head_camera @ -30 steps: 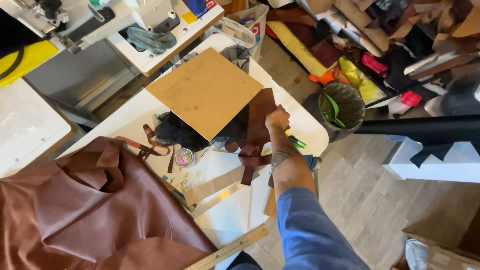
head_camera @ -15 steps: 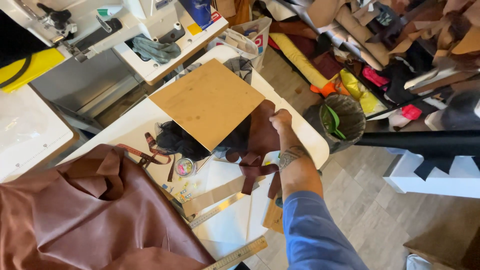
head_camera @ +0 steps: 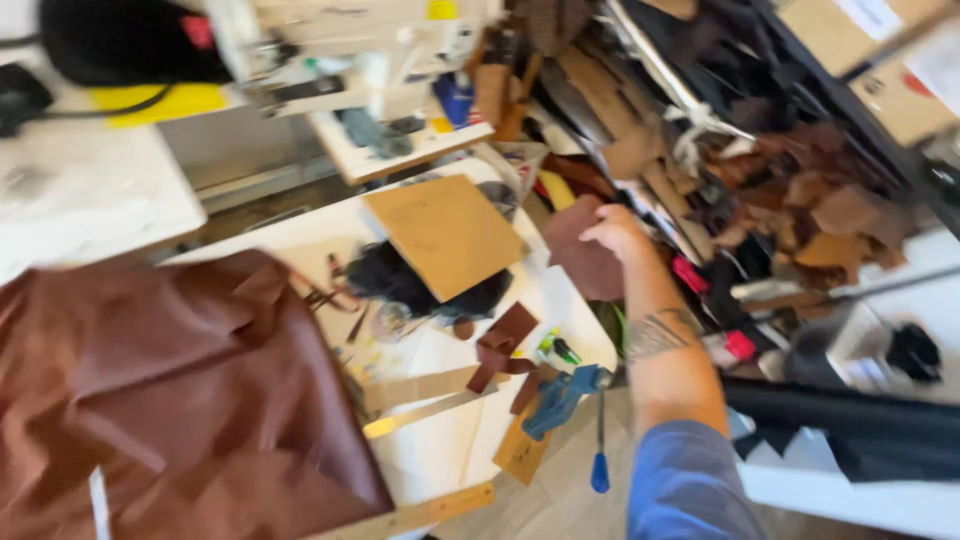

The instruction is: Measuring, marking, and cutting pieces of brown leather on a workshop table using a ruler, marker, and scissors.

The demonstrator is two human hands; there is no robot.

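My right hand reaches out past the far right edge of the white worktable. It grips a dark brown leather piece that hangs in the air beyond the table edge. A tan cardboard sheet lies on the table just left of the hand, over a black bundle. My left hand is out of view.
A large brown leather hide covers the table's near left. Small brown leather scraps, a wooden ruler and a blue clamp lie near the front right edge. Heaps of leather offcuts fill the shelves at right. A sewing machine stands behind.
My right hand has lifted the dark brown leather piece off the table and carried it right, beyond the edge. The view has swung, with the hide now nearer.
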